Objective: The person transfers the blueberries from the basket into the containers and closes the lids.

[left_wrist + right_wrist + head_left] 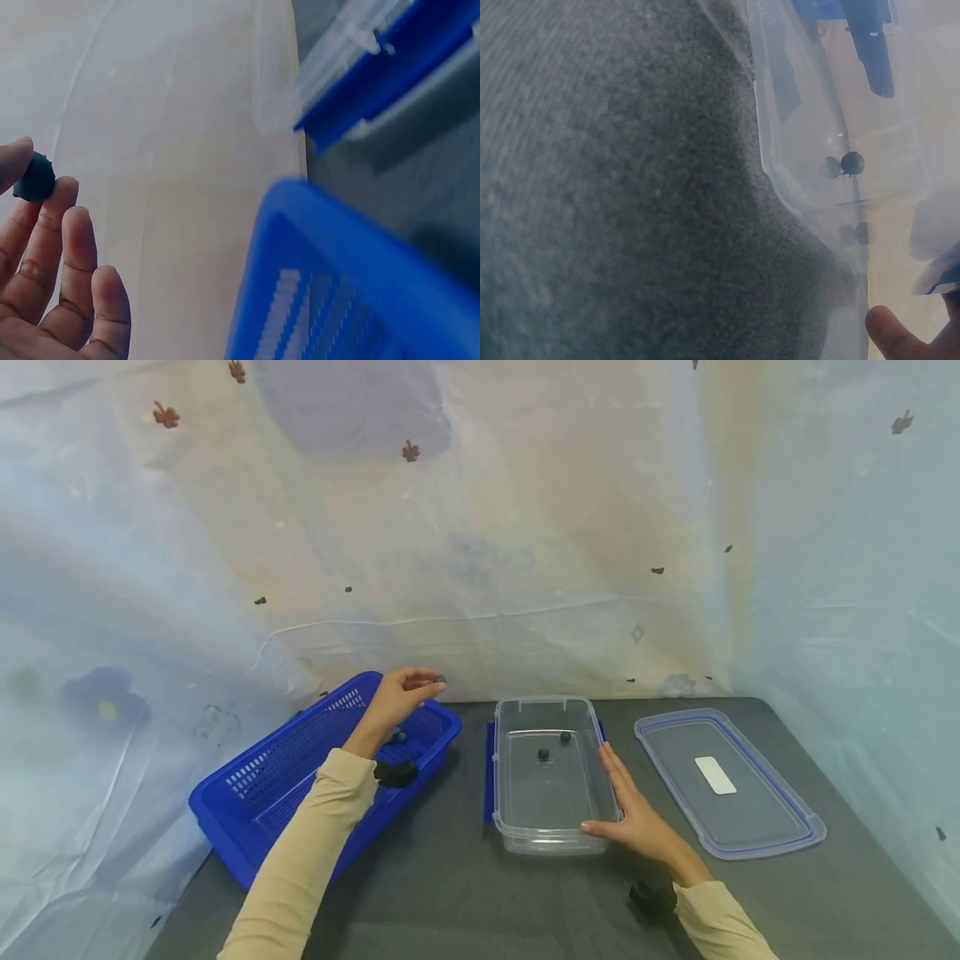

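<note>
Pinched between thumb and fingertip, a small dark round ball (439,679) of unclear material was held in the left hand (400,700), which in the head view hung over the far end of a long blue perforated plastic basket (217,839). Below this grip, partly hidden by the wrist, lay further dark balls (402,737) in the basket; their number could not be told. To the right of the grip stood a clear rectangular plastic container (555,843) with blue side flaps (489,781), uncovered, two loose dark balls (543,754) inside. Against its right side rested the right hand (637,822), fingers extended and thumb at the near rim, apparently steadying it. Farthest right of the grip, a clear blue-edged plastic lid (750,806) lay on the dark grey tabletop (525,910). From the left wrist, the ball showed between thumb and finger, the remaining fingers loosely bent round nothing, with basket and container both well apart from it. From the right wrist, dark balls showed through the clear wall, beyond the thumb. Moving balls from basket to container seemed only partly done: two were in, one was in the grip, others remained in the basket, and the lid was not yet on.
</note>
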Demonstrator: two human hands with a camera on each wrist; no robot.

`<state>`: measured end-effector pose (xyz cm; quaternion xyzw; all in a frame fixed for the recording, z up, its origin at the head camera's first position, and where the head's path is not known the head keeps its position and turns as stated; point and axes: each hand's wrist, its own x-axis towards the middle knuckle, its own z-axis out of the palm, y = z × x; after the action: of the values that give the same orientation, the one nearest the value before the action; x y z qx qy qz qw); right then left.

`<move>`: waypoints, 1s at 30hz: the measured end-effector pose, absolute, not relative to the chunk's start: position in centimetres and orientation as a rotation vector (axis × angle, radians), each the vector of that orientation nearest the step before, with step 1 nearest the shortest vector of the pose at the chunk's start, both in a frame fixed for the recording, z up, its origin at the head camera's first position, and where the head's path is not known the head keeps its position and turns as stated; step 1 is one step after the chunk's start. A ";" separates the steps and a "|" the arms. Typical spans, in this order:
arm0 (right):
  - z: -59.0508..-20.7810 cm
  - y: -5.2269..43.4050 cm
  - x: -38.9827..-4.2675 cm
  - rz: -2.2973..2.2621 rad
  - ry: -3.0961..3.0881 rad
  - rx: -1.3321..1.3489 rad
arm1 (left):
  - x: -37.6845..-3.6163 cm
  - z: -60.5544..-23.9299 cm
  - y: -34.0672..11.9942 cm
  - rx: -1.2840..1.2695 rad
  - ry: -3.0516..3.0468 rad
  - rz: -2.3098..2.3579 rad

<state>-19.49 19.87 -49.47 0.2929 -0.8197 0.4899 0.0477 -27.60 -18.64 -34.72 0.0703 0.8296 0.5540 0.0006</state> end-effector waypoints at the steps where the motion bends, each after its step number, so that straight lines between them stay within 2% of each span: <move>1: -49.5 19.9 -19.5 1.493 -2.500 0.893 | -27.7 -34.7 -18.2 0.230 2.597 1.747; 16: -49.4 19.9 -19.5 1.490 -2.503 0.889 | -28.8 -36.1 -10.7 0.315 2.493 1.851; 23: -49.5 20.0 -19.5 1.482 -2.514 0.875 | -29.1 -37.8 -6.6 0.397 2.491 1.821; 30: -49.6 19.9 -19.6 1.497 -2.510 0.884 | -29.4 -40.2 -3.1 0.351 2.530 1.747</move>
<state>-19.59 19.92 -49.62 0.2893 -0.8212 0.4899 0.0442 -29.38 -3.06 -40.19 0.1134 0.8173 0.5645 0.0236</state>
